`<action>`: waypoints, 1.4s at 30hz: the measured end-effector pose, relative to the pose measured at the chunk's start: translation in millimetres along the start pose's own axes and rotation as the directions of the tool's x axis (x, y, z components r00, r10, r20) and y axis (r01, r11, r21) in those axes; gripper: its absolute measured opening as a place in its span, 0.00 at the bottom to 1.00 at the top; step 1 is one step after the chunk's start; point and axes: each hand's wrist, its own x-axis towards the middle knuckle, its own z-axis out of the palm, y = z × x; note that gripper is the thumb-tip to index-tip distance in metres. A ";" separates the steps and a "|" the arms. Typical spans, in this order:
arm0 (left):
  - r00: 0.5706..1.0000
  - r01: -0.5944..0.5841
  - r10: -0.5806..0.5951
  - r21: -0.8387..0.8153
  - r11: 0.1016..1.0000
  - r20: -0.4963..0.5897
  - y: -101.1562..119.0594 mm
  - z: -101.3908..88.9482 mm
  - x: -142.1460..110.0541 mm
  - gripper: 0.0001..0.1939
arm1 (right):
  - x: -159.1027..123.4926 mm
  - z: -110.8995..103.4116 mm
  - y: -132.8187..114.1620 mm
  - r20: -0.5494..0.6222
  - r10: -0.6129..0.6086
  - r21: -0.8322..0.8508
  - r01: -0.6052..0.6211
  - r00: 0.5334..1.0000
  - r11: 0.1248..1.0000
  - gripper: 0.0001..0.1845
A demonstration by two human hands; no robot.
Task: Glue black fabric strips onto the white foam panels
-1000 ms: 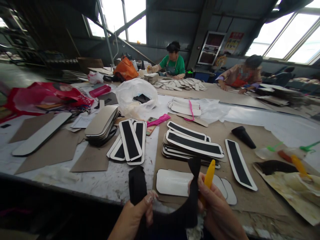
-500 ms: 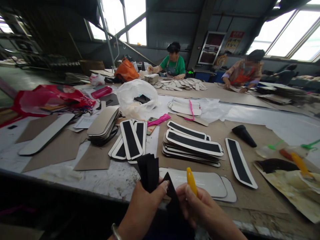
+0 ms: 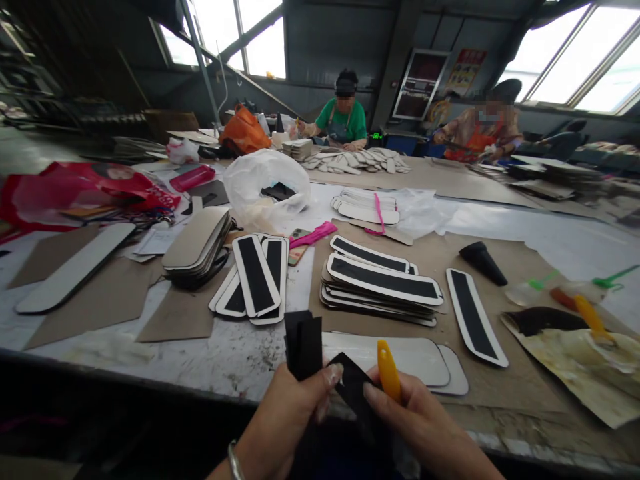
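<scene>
My left hand (image 3: 287,410) is closed round a bundle of black strips (image 3: 304,347) that stick up above the thumb. Between both hands runs a single black strip (image 3: 354,383), its near end at my left thumb. My right hand (image 3: 417,417) pinches that strip with thumb and finger while also gripping a tool with a yellow handle (image 3: 388,370); the tool's working end is hidden. Just beyond the hands lie white curved panels (image 3: 400,357). Further back is a stack of white panels with black strips on them (image 3: 385,277), and another such panel (image 3: 477,320) lies to the right.
Crossed panels (image 3: 257,277) and a pile of plain panels (image 3: 195,240) are on the left. A black cone (image 3: 483,262), squeeze bottles (image 3: 533,288) and a yellow-handled brush (image 3: 593,317) stand right. Behind are a white plastic bag (image 3: 267,177) and two people at a far table.
My right thumb has come onto the single black strip, which now lies flatter between my hands. The view has shifted slightly. The far-right person has raised their hands and a piece.
</scene>
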 end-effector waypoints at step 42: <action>0.979 0.168 -0.121 0.314 0.935 -0.163 -19.0 -31.3 62.3 0.16 | 70.7 -18.4 -7.6 -0.117 0.122 -0.805 -0.166 0.986 0.570 0.08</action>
